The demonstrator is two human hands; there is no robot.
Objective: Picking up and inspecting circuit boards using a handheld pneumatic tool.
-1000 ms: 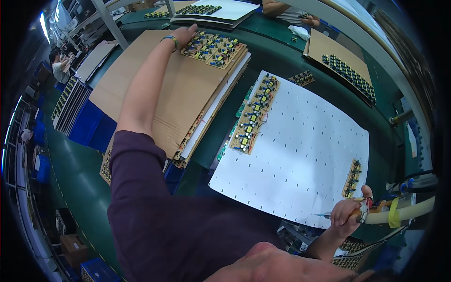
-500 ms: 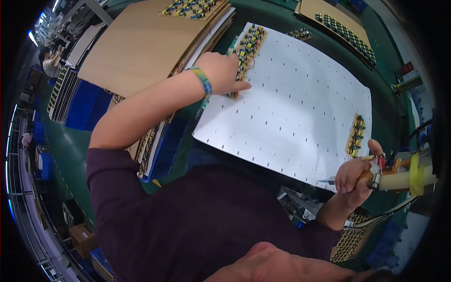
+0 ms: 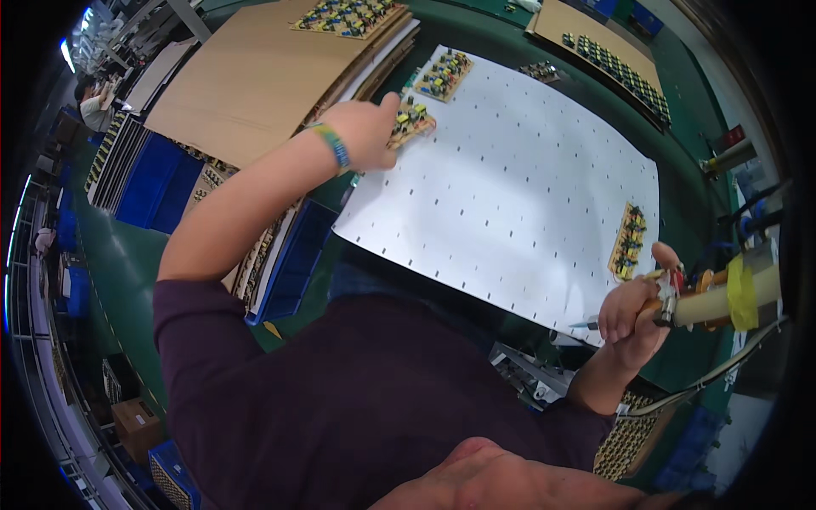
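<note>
My left hand (image 3: 364, 136) is closed on the edge of a small tan circuit board (image 3: 414, 121) with yellow, green and black components, tilted at the left side of a white sheet (image 3: 501, 195). The sheet is dotted with small dark marks in rows. Just beyond, another populated circuit board strip (image 3: 444, 75) lies at the sheet's far left corner. My right hand (image 3: 633, 314) is wrapped round a nozzle-tipped tool (image 3: 670, 304) with a thin pale-blue tip, near the sheet's right front corner. Close to it lies a third board strip (image 3: 628, 240).
Stacked cardboard sheets (image 3: 255, 81) with boards on top stand at the left, above blue bins (image 3: 293, 263). Another board-filled cardboard sheet (image 3: 616, 68) lies at the far right. A thick white tube (image 3: 714, 306) with yellow tape adjoins the tool. A person (image 3: 95, 106) sits far left.
My left hand has moved left and slightly toward me, pulling one board away from the strip at the far left corner. My right hand has kept its grip on the tool.
</note>
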